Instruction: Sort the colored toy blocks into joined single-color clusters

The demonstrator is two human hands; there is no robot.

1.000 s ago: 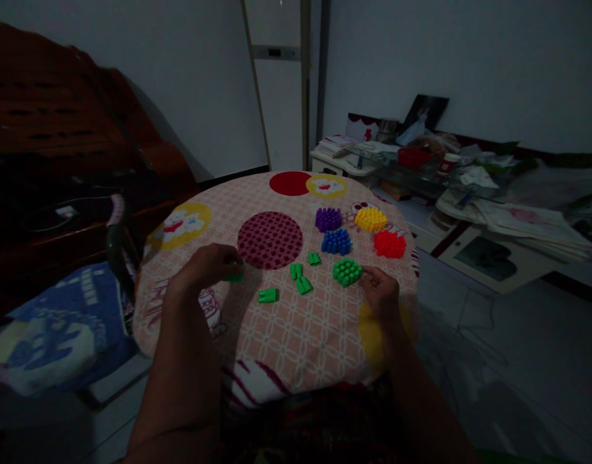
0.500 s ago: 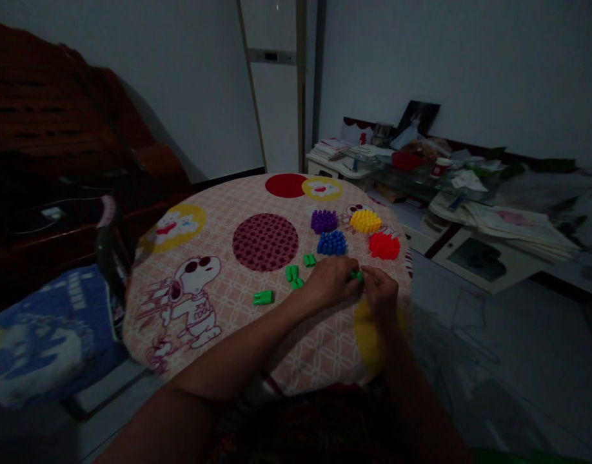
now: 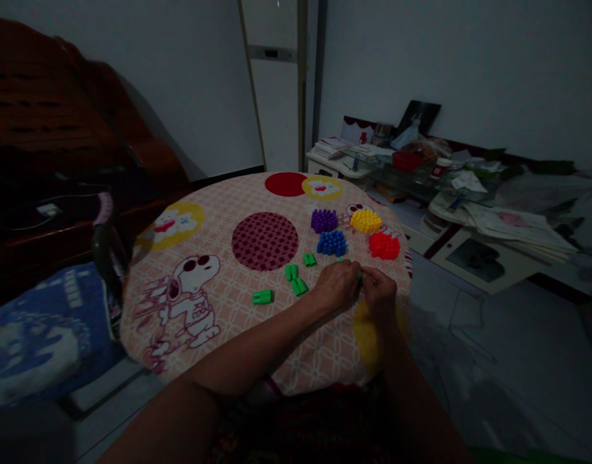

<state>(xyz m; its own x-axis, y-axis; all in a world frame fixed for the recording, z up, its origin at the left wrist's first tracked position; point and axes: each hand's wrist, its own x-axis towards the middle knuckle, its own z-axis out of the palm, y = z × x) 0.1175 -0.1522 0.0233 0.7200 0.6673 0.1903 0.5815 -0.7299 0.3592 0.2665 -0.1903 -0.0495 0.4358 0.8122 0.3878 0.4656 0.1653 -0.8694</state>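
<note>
My left hand (image 3: 338, 285) is closed, its fingers curled over a small green plastic block (image 3: 358, 276) that is mostly hidden. Touching it from the other side, my right hand (image 3: 380, 291) pinches at the same green block with thumb and fingertips. Left of my hands lie several loose green plastic blocks (image 3: 299, 287), some in short joined pairs, and another green block (image 3: 262, 297) sits further left. A bit of green also shows just beyond my left knuckles.
Beyond my hands stand clusters of purple pegs (image 3: 324, 221), blue pegs (image 3: 331, 243), yellow pegs (image 3: 366, 221) and red pegs (image 3: 384, 245). A patterned cloth covers the round table (image 3: 257, 348). A chair (image 3: 102, 245) is at the left, a cluttered cabinet (image 3: 451, 251) at the right.
My left hand has shifted slightly right, uncovering more of the green blocks beside it. Both hands stay together, and less of the green block between them shows.
</note>
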